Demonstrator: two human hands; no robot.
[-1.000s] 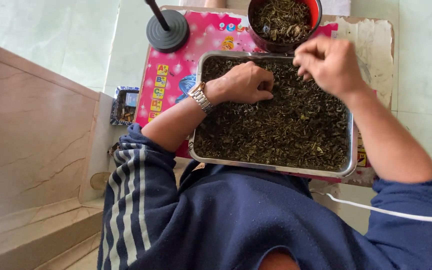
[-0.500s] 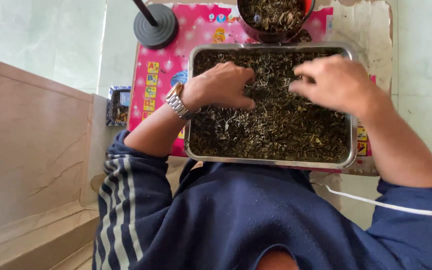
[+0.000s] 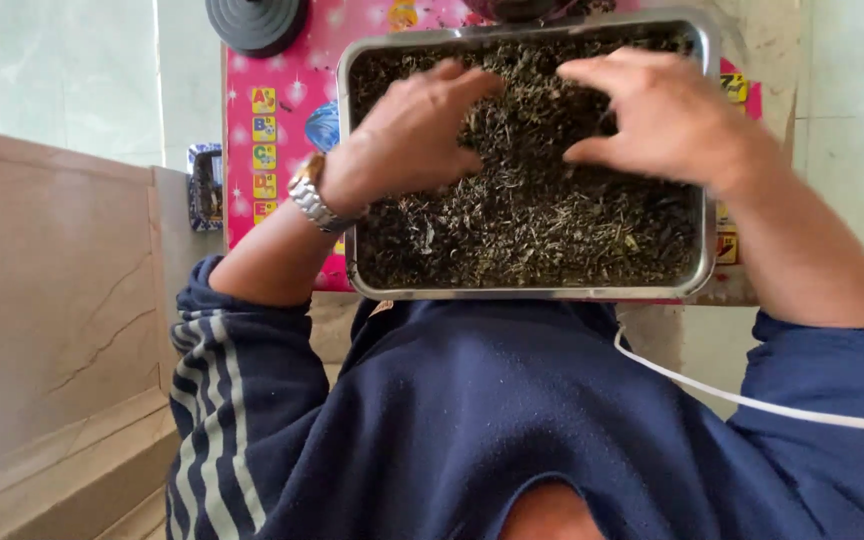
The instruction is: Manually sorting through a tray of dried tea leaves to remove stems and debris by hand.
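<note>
While both hands sit in the steel tray (image 3: 527,292), left hand (image 3: 407,135) and right hand (image 3: 667,115) spread-fingered over the dried leaves (image 3: 542,225), sorting looks midway, loads left.

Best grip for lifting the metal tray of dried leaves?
Take the metal tray by its rolled rim on the two short sides, one hand from the left and one from the right. It is wide, shallow and full of loose dried leaves, so keep it level.
</note>
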